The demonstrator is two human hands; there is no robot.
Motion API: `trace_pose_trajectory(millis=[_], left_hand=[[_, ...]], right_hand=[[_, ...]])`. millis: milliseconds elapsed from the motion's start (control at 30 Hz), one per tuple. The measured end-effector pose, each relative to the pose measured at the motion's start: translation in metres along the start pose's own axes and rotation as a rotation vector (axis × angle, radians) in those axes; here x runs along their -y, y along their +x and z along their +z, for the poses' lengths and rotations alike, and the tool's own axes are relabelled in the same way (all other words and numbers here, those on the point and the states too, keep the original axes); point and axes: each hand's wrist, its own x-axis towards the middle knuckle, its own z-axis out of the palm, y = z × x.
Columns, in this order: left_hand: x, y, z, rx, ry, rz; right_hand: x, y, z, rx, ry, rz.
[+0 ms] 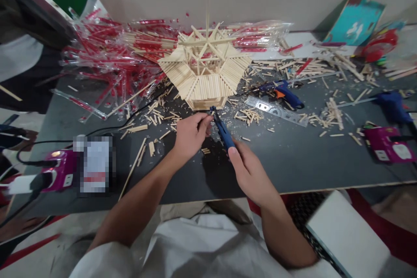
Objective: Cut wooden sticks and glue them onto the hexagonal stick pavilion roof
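Observation:
My right hand (249,166) is closed round the blue handles of a cutting tool (223,132), whose dark jaws point up and to the left. Beside those jaws, my left hand (193,134) pinches a small wooden stick piece (213,113) between thumb and fingers. Just beyond both hands stands a model built of pale wooden sticks (208,87), with sloping stick panels round an open frame. Short cut sticks (249,116) lie scattered on the dark table around it.
Plastic-wrapped red and wooden sticks (107,58) are heaped at the back left. A blue glue gun (288,95) and a clear ruler (276,110) lie right of the model. Purple power sockets (387,144) sit at both sides. A phone-like object (97,165) lies left; black cables cross there.

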Motion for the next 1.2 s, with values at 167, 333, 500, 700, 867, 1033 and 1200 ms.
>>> trace_pose_trajectory(millis=[167,333,500,700,867,1033,1200], left_hand=[[-0.001,0.000,0.000,-0.040,0.129,0.072],[-0.001,0.000,0.004,-0.068,0.187,0.103],[0.001,0.001,0.006,-0.081,0.219,0.140],[0.001,0.001,0.011,-0.104,0.256,0.168],[0.002,0.001,0.017,-0.136,0.272,0.191],[0.004,0.002,0.019,-0.148,0.269,0.218],[0.006,0.003,0.018,-0.135,0.265,0.232]], right_hand=[[0.002,-0.001,0.002,-0.006,-0.043,-0.031],[-0.004,0.001,0.006,-0.019,-0.070,-0.060],[-0.009,0.004,0.009,-0.036,-0.070,-0.093],[-0.008,0.004,0.007,-0.028,-0.057,-0.072],[-0.013,0.006,0.009,-0.055,-0.039,-0.103],[-0.019,0.007,0.014,-0.099,-0.059,-0.113],[-0.016,0.006,0.014,-0.095,-0.155,-0.115]])
